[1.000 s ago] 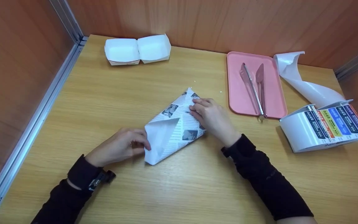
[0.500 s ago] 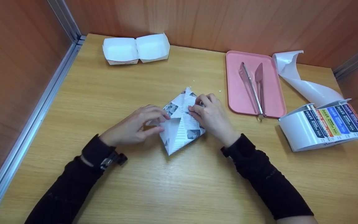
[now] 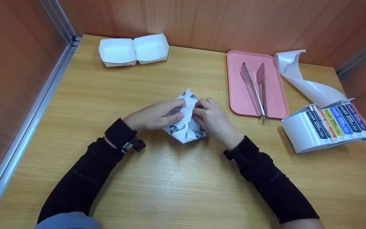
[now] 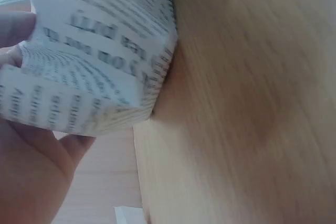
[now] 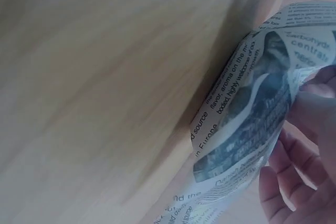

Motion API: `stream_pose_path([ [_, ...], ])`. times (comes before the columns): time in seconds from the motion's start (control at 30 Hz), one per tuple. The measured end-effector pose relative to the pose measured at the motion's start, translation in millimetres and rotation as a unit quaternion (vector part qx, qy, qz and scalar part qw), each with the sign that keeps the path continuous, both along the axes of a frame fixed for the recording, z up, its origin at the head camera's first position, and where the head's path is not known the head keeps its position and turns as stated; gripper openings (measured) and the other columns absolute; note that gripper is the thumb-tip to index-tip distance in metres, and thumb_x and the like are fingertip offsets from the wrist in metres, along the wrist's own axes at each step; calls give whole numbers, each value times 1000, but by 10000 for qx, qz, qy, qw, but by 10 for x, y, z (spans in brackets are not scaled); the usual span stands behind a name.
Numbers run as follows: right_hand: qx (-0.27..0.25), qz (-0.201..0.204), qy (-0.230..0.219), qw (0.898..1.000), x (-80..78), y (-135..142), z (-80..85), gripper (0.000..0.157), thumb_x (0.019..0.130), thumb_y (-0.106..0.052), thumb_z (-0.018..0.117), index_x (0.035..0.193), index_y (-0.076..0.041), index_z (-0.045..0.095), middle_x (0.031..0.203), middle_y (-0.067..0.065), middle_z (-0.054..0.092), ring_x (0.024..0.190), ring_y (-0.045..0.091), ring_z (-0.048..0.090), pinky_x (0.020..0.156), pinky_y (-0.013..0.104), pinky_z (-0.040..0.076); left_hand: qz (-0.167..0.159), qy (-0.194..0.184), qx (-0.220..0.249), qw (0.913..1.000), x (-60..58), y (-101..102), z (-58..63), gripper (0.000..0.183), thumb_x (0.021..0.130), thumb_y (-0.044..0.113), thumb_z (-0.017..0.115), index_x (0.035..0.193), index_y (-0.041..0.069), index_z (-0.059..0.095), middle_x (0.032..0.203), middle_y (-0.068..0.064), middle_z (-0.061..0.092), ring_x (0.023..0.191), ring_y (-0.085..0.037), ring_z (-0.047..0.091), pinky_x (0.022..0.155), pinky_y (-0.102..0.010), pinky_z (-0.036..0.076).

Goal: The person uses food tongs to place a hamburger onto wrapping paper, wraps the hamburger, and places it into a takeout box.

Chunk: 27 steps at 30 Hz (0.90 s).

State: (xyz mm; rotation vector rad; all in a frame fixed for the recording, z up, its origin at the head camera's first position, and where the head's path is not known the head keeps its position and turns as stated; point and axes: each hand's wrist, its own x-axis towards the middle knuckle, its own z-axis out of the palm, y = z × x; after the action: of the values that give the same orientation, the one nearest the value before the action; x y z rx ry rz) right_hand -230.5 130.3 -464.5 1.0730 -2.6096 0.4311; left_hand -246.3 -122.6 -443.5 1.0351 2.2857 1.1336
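A sheet of newsprint-patterned wrapping paper [image 3: 184,135], folded into a small packet, lies in the middle of the table in the head view. From the left side my left hand [image 3: 154,116] holds a folded-over flap on top with thumb and forefinger. In the left wrist view, printed paper [image 4: 100,51] covers part of the left hand [image 4: 37,174]. My right hand [image 3: 213,119] pinches the paper's right side with curled fingers. The right wrist view shows the right hand [image 5: 302,171] against the rounded side of the paper [image 5: 247,124]. Whatever the paper encloses is hidden.
An opened white box [image 3: 119,52] stands at the back left. Tongs [image 3: 253,87] lie on a pink tray [image 3: 235,106] at the back right. Beside it are a curled white sheet [image 3: 313,90] and a label dispenser [image 3: 300,132] with coloured labels. Wooden walls [image 3: 202,22] border the table [image 3: 170,194].
The left hand has moved right and forward, folding the paper's left and near part over the top. The packet is now smaller. The right hand has stayed on the paper's right side.
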Motion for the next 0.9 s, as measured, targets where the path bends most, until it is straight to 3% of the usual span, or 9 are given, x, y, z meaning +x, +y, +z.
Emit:
stream_pose_path([
  [0.23,-307,132,-228,9992,78,58,57,12,99,-10,76,108,-3,81,111,11,78,103,29,72,92,43,60,5,186,-161,9997,-14,-6,-26,21,115,32,49,118,11,50,88,0,46,83,-18,53,73,-32,41],
  [0.4,-649,458,-381,9961,299,159,141,13,94,-7,77,106,-6,80,107,9,77,100,25,71,92,39,60,-39,309,-172,9994,-20,-1,-23,21,115,30,49,118,10,51,87,0,48,79,-18,53,71,-31,43],
  [0.53,-735,723,-887,9907,535,158,172,30,91,-25,85,115,-9,79,107,6,72,97,20,66,87,35,59,-42,389,-249,9989,-26,0,-16,20,115,30,49,118,10,52,86,0,49,78,-18,53,71,-31,43],
  [0.63,-737,552,-1121,9894,651,85,126,35,90,-37,87,113,-11,81,102,4,71,88,14,64,76,28,57,-33,466,-238,9986,-30,3,-10,20,114,29,49,117,9,52,86,0,49,78,-17,52,70,-31,43],
  [0.77,-766,258,-1138,9902,695,12,40,16,95,-28,83,96,-12,84,93,1,73,76,11,64,66,25,55,12,488,-193,9986,-35,17,-18,22,115,30,48,118,9,51,85,0,45,77,-17,50,69,-31,41],
  [0.9,-709,373,-1324,9880,672,33,-4,8,95,-15,79,91,-9,82,93,2,76,79,14,70,73,29,61,100,493,-215,9985,-39,43,-16,22,115,30,48,120,9,51,84,0,43,77,-18,50,69,-32,40],
])
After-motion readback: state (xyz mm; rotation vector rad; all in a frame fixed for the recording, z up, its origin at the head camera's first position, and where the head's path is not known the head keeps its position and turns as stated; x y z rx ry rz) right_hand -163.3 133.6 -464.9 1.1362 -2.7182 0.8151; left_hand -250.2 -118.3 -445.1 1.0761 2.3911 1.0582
